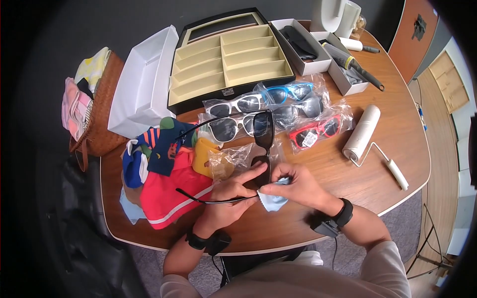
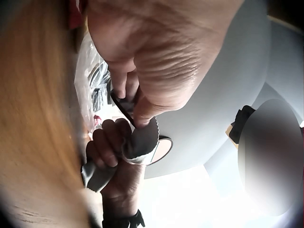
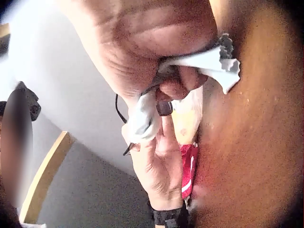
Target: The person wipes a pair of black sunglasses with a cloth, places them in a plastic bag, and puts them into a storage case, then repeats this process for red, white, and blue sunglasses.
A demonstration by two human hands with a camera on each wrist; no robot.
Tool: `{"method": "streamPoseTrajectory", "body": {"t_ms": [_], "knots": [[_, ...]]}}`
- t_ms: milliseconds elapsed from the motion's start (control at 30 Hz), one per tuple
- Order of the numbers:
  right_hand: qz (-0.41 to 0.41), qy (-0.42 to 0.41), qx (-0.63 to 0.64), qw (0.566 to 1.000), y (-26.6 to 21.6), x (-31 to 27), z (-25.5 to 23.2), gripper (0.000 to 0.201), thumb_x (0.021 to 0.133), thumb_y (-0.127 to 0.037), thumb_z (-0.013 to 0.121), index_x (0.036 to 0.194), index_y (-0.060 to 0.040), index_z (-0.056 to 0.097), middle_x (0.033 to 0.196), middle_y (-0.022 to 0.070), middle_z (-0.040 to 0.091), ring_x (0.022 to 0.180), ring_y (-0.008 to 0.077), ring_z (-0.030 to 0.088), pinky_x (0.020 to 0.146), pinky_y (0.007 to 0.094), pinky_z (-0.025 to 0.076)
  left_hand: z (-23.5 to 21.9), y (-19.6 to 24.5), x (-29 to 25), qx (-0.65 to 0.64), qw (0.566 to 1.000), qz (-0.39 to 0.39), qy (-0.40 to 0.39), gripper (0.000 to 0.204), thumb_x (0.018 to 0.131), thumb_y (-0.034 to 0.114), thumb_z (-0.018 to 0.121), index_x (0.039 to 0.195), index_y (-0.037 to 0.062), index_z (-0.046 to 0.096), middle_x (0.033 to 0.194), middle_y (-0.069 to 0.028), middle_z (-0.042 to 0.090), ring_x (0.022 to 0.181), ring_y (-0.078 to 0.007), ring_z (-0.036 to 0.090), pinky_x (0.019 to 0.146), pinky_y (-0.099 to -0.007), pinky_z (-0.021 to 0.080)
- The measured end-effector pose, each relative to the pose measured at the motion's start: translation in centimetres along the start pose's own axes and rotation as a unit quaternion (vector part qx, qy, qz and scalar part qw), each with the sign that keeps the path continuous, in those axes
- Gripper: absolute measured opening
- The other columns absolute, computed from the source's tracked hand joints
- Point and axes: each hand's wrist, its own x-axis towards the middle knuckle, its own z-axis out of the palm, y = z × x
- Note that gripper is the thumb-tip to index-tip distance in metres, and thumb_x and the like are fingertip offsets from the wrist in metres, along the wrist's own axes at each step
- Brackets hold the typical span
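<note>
Black sunglasses [image 1: 264, 130] are held upright on their side above the table's front, temples pointing left. The left hand [image 1: 226, 201] grips them near the lower lens and hinge, fingers and thumb around the frame. The right hand [image 1: 298, 187] pinches a light blue cloth [image 1: 273, 199] against the lower lens edge. In the left wrist view the cloth [image 2: 144, 140] lies between the left fingertips and the curled right hand [image 2: 107, 142]. In the right wrist view the cloth [image 3: 144, 118] wraps over the thumb side, its zigzag edge sticking out behind the fingers; the left hand [image 3: 159, 166] is beyond.
Bagged sunglasses [image 1: 233, 105] lie behind the hands, before a compartment case [image 1: 226, 59]. Left are colourful socks [image 1: 164, 149], a red cloth [image 1: 166, 196], a white box [image 1: 141, 89] and a basket of clothes [image 1: 102, 109]. Right are lint rollers [image 1: 365, 129] and open white boxes [image 1: 318, 64].
</note>
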Motion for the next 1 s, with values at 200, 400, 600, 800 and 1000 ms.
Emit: {"method": "streamPoseTrajectory", "body": {"t_ms": [200, 400, 600, 800, 1000], "knots": [[0.098, 0.098, 0.06, 0.989, -1.1, 0.4, -1.6, 0.028, 0.081, -0.021, 0.082, 0.077, -0.0044, 0.06, 0.069, -0.0033, 0.058, 0.065, 0.0014, 0.05, 0.056, 0.02, 0.042, 0.3, 0.7, -0.2, 0.005, 0.999, 0.001, -0.044, 0.022, 0.078, -0.004, 0.075, 0.089, 0.0037, 0.057, 0.133, -0.0221, 0.057, 0.128, -0.0347, 0.052, 0.104, -0.0384, 0.044], [-0.127, 0.195, -0.058, 0.971, 0.2, 0.7, -1.7, 0.03, 0.077, -0.019, 0.084, 0.076, -0.0045, 0.058, 0.07, -0.0013, 0.06, 0.062, 0.0047, 0.052, 0.054, 0.023, 0.043, 0.1, 0.4, -0.8, -0.159, 0.983, -0.062, -0.061, 0.021, 0.08, -0.003, 0.075, 0.09, 0.0046, 0.057, 0.134, -0.0245, 0.055, 0.129, -0.0334, 0.052, 0.102, -0.0381, 0.046], [-0.148, 0.249, -0.154, 0.945, -0.8, 0.3, -2.0, 0.032, 0.076, -0.019, 0.085, 0.075, -0.0042, 0.058, 0.066, -0.0016, 0.056, 0.063, 0.0034, 0.049, 0.054, 0.0216, 0.041, 0.0, 0.6, -0.8, -0.245, 0.964, -0.085, -0.06, 0.02, 0.082, -0.004, 0.073, 0.091, 0.0046, 0.058, 0.136, -0.0273, 0.052, 0.13, -0.0351, 0.051, 0.1, -0.0394, 0.048], [-0.087, 0.29, -0.021, 0.953, -0.7, 1.0, -3.0, 0.031, 0.08, -0.02, 0.082, 0.073, -0.0056, 0.056, 0.068, -0.0061, 0.056, 0.063, 0.0016, 0.046, 0.055, 0.0182, 0.036, -0.1, 1.0, -0.3, -0.169, 0.976, -0.066, -0.124, 0.017, 0.081, -0.002, 0.073, 0.087, 0.0039, 0.058, 0.135, -0.024, 0.054, 0.129, -0.0326, 0.052, 0.097, -0.0366, 0.05], [-0.018, 0.23, 0.001, 0.973, -1.5, 1.0, -3.3, 0.032, 0.08, -0.02, 0.082, 0.074, -0.006, 0.054, 0.069, -0.0059, 0.054, 0.066, 0.0015, 0.046, 0.057, 0.0195, 0.037, 0.0, 0.6, -0.7, -0.229, 0.963, -0.093, -0.11, 0.016, 0.081, -0.002, 0.073, 0.087, 0.0041, 0.06, 0.134, -0.0234, 0.055, 0.127, -0.033, 0.053, 0.096, -0.0371, 0.051]]}}
